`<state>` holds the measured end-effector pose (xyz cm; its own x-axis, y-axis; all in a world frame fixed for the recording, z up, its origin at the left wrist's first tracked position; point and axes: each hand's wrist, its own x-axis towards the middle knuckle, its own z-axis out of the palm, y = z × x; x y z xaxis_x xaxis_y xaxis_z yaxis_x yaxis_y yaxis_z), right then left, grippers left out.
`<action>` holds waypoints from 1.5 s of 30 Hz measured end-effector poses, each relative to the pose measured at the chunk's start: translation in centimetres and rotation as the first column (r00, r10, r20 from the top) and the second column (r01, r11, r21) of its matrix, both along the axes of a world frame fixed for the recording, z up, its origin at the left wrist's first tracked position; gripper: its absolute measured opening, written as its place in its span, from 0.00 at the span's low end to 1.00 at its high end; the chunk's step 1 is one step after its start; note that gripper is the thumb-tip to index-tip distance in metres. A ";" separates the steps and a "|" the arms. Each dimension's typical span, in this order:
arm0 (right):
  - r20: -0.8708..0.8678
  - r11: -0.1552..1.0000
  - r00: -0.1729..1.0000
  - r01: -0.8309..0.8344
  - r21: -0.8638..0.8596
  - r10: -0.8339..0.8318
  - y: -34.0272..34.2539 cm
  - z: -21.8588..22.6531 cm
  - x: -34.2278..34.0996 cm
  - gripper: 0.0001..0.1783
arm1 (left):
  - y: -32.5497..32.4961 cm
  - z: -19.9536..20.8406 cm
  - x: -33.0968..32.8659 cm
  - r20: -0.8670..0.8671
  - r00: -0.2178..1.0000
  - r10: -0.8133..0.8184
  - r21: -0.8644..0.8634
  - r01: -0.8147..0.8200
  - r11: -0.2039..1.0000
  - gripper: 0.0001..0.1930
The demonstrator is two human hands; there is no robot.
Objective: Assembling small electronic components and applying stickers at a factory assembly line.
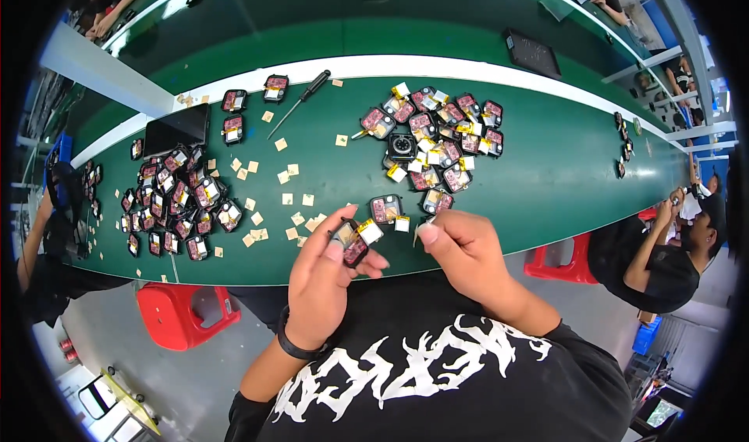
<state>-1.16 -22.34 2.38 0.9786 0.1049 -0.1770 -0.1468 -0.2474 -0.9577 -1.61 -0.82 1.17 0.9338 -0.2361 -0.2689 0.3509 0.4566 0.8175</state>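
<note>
My left hand (pixel 318 290), with a dark band at the wrist, grips a small black open-backed device casing (pixel 348 241) over the table's near edge. Inside the casing a reddish circuit board shows, and a white battery (pixel 370 231) with yellow tape hangs out at its right side. Thumb and fingers of my right hand (pixel 470 256) are pinched together just to the right; a thin pale piece shows at the fingertips, too small to name. Two similar casings, one (pixel 385 208) and another (pixel 437 201), lie just beyond my hands.
On the green table (pixel 328 181) stand a left heap of casings (pixel 178 196) and a right group (pixel 449 134). Small tan squares (pixel 287 199) lie scattered between them. A screwdriver (pixel 300 102) and a black tray (pixel 533 53) lie farther back. Another person (pixel 663 255) sits at right.
</note>
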 end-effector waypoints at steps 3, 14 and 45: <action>0.212 0.980 0.977 0.006 -0.198 0.037 -0.2 0.0 0.0 0.21 | 0.5 0.0 0.3 -0.095 0.995 -0.014 -0.110 0.004 0.994 0.23; 0.342 0.926 0.913 -0.088 -0.367 0.222 1.7 1.0 0.2 0.06 | 0.2 0.3 0.1 -0.045 0.994 -0.099 0.255 0.107 0.961 0.19; 0.290 0.939 0.928 -0.136 -0.315 0.232 1.9 0.1 0.2 0.10 | 1.8 -0.1 1.0 -0.214 0.943 -0.256 -0.088 0.242 0.966 0.25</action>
<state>-0.95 -20.46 2.48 0.9554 0.2809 0.0912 0.2287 -0.5084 -0.8302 -0.61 1.01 1.12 0.7615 -0.4754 -0.4405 0.6287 0.3769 0.6802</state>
